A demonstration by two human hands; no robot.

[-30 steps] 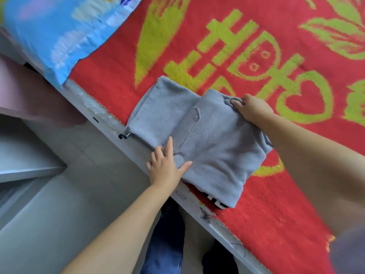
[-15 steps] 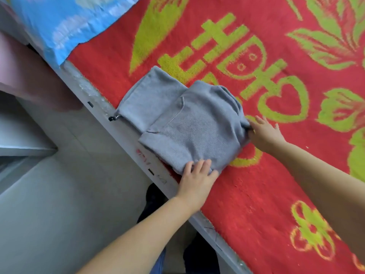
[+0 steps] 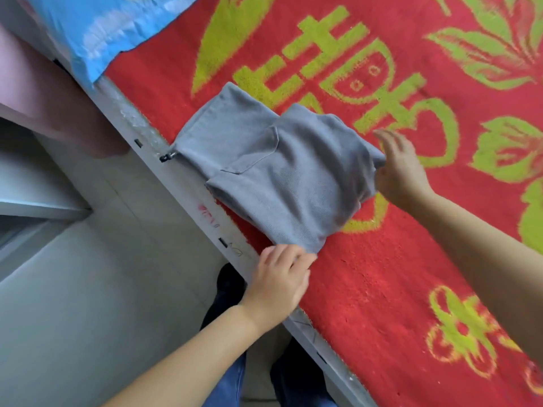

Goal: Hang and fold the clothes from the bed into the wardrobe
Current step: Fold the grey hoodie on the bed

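A grey folded garment (image 3: 282, 171) with a pocket lies on the red and yellow-green blanket (image 3: 382, 289), close to the bed's near edge. A small dark cord end (image 3: 166, 157) hangs off its left corner. My left hand (image 3: 279, 286) reaches over the bed rail, and its fingertips touch the garment's nearest corner. My right hand (image 3: 399, 168) rests against the garment's right edge with its fingers spread and straight. Whether either thumb is under the cloth is hidden.
A pale bed rail (image 3: 188, 189) runs diagonally along the blanket's edge. A blue patterned pillow (image 3: 111, 30) lies at the top left. Pink cloth (image 3: 44, 107) and a white shelf (image 3: 38, 207) are at the left. My legs and dark shoes (image 3: 229, 289) stand on the pale floor.
My left hand slid from the garment's left part to its nearest corner. My right hand moved from the far corner to the right edge. The garment now lies folded smaller.
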